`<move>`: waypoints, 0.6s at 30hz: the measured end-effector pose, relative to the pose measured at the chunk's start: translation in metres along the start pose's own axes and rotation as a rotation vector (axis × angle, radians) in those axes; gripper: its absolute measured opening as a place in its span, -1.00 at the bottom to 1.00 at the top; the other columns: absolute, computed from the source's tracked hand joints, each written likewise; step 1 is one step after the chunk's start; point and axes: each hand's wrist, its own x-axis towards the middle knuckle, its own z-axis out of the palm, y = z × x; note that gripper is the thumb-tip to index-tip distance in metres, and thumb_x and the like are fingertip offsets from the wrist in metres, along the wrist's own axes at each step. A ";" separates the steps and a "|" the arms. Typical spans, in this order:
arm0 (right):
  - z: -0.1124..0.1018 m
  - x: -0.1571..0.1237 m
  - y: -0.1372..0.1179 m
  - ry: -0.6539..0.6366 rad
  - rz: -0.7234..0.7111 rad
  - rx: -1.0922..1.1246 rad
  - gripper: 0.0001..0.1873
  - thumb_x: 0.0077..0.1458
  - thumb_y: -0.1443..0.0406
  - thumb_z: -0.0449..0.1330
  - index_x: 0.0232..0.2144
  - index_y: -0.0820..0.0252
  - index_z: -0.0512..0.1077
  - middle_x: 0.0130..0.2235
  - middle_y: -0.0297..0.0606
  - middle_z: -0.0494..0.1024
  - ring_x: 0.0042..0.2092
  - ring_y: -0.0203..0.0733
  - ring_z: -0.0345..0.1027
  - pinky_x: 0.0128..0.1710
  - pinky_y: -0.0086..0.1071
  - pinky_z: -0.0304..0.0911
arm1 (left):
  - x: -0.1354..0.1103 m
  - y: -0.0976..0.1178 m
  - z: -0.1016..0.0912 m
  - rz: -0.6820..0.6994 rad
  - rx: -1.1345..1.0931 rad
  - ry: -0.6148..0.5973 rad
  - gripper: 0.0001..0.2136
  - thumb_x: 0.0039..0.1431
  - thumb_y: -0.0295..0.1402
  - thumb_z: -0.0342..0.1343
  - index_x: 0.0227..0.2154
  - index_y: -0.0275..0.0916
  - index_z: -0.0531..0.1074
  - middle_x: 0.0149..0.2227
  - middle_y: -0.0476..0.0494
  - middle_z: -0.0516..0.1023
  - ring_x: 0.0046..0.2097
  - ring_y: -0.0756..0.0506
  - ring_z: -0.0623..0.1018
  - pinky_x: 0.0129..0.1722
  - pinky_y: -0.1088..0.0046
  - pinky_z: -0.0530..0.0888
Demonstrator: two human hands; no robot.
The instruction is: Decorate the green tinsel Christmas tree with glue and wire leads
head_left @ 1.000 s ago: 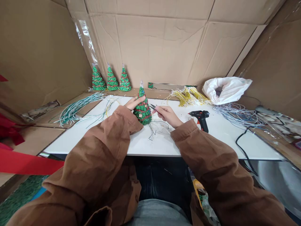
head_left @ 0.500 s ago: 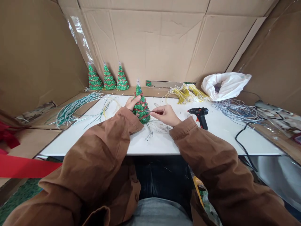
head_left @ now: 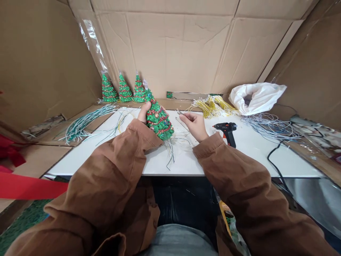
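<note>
My left hand (head_left: 144, 112) grips a small decorative Christmas tree (head_left: 159, 119), green with red garlands and a clear tip. The tree leans to the left, and thin wires (head_left: 170, 154) hang from its base over the white tabletop. To the right of the tree and apart from it, my right hand (head_left: 195, 125) pinches a thin pointed tool (head_left: 178, 112); its exact kind is too small to tell. A black hot glue gun (head_left: 227, 132) lies just right of that hand.
Three similar trees (head_left: 124, 89) stand at the back left. Green and white wires (head_left: 80, 122) lie left, yellow wires (head_left: 210, 106) at the back, blue-grey wires (head_left: 269, 126) right by a white bag (head_left: 257, 97). Cardboard walls (head_left: 170, 53) enclose the table (head_left: 234, 161); a black cord (head_left: 275, 167) crosses its edge.
The tree has tipped from nearly upright to leaning left, its top raised. My right hand has drawn back from the tree to the right and slightly up with the thin tool.
</note>
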 end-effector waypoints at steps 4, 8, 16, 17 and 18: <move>-0.004 0.003 0.008 0.017 0.081 -0.310 -0.68 0.00 0.09 0.13 -0.47 0.26 0.44 -0.54 -0.35 0.36 -0.47 -0.32 0.19 -0.44 -0.43 0.08 | -0.007 0.017 0.010 0.008 -0.035 -0.076 -0.48 0.10 0.09 -0.26 -0.46 -0.27 0.38 -0.38 -0.20 0.53 -0.05 -0.29 0.51 -0.19 0.14 0.50; -0.004 -0.004 0.017 -0.130 0.237 -0.754 -0.77 0.00 0.20 0.15 -0.37 0.27 0.46 -0.35 -0.16 0.50 -0.30 -0.17 0.33 -0.32 -0.37 0.15 | -0.013 0.023 0.017 0.050 -0.074 -0.072 -0.53 0.09 0.05 -0.21 -0.46 -0.26 0.38 -0.41 -0.20 0.52 -0.06 -0.30 0.52 -0.21 0.15 0.50; -0.003 -0.008 0.009 0.041 -0.281 -0.646 -0.69 0.08 0.31 0.05 -0.11 0.24 0.38 -0.18 -0.08 0.38 -0.08 -0.04 0.23 -0.06 -0.10 0.18 | 0.003 0.026 0.003 0.048 -0.053 -0.097 -0.43 0.06 0.14 -0.30 -0.45 -0.30 0.35 -0.33 -0.28 0.56 -0.03 -0.31 0.50 -0.12 0.11 0.49; -0.004 -0.008 0.003 0.063 -0.429 -0.552 -0.66 0.11 0.31 0.01 -0.06 0.20 0.35 -0.21 -0.13 0.37 -0.11 -0.08 0.23 -0.07 -0.12 0.20 | 0.004 0.025 0.001 0.044 -0.053 -0.102 -0.42 0.07 0.14 -0.31 -0.44 -0.30 0.35 -0.33 -0.29 0.56 -0.04 -0.30 0.51 -0.11 0.11 0.49; -0.004 -0.010 -0.002 0.059 -0.552 -0.465 -0.64 0.13 0.31 0.00 -0.01 0.15 0.31 -0.24 -0.18 0.37 -0.16 -0.12 0.24 -0.12 -0.16 0.22 | 0.004 0.025 -0.001 0.041 -0.053 -0.108 -0.42 0.07 0.14 -0.32 -0.43 -0.31 0.35 -0.32 -0.30 0.56 -0.05 -0.29 0.51 -0.11 0.11 0.49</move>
